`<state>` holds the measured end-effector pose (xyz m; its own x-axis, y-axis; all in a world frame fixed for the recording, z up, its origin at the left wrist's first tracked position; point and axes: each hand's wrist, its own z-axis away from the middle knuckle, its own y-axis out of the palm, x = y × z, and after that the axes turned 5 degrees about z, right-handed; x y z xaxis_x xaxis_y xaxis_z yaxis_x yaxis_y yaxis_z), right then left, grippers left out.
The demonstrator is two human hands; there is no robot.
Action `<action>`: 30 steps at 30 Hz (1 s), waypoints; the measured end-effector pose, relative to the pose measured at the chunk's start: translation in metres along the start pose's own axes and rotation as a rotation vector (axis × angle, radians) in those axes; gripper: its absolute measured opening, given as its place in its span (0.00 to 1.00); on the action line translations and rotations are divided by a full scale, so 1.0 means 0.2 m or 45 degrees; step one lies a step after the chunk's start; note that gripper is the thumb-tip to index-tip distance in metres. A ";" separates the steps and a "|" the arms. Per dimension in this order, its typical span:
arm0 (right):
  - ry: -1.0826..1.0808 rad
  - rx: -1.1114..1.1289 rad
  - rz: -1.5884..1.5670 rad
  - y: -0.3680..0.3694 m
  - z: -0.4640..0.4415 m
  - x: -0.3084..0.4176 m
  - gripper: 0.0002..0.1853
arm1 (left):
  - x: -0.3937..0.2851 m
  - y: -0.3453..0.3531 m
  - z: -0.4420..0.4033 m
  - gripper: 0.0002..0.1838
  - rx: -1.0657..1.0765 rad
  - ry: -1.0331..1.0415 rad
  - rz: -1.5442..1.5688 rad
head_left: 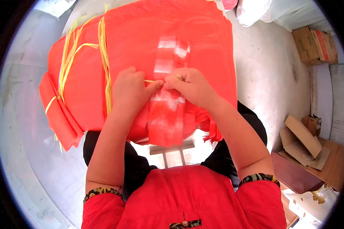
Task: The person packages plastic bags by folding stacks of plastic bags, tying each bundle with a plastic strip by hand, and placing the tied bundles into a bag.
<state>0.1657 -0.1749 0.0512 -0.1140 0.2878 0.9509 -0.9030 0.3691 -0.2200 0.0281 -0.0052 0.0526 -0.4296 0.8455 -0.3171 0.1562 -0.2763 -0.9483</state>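
A folded bundle of shiny red-and-white plastic [166,126] lies lengthwise in front of me on a wide stack of red sheets [137,34]. Across its middle runs a thin yellow strip [149,81], partly hidden by my fingers. My left hand [130,89] is closed on the strip at the bundle's left side, thumb pointing right. From the other side my right hand [189,84] pinches the strip, its fingertips close to my left thumb. Whether the strip is knotted there I cannot tell.
Loose yellow strips [104,57] hang over the stack's left part. A rolled red bundle [61,110] tied with yellow lies at the left edge. Cardboard boxes [313,45] stand at the right, with an opened carton [304,139] lower down. My knees are under the near edge.
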 end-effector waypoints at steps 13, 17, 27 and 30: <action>-0.150 -0.092 0.207 0.07 -0.04 0.01 0.09 | 0.05 -0.04 0.00 0.16 -0.128 0.046 1.022; -0.250 -0.134 0.373 0.09 -0.03 0.00 0.10 | -0.02 -0.05 0.04 0.11 0.081 0.193 1.389; -0.192 -0.218 0.267 0.11 -0.03 -0.03 0.11 | -0.02 0.04 0.03 0.09 0.072 0.083 1.271; -0.203 -0.282 0.314 0.13 -0.05 -0.07 0.10 | -0.05 0.05 0.04 0.06 0.112 0.073 1.231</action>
<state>0.1484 -0.1617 0.0301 -0.3962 0.2572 0.8814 -0.7306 0.4931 -0.4723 0.0269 -0.0192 0.0456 -0.1064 0.2561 -0.9608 0.3507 -0.8945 -0.2773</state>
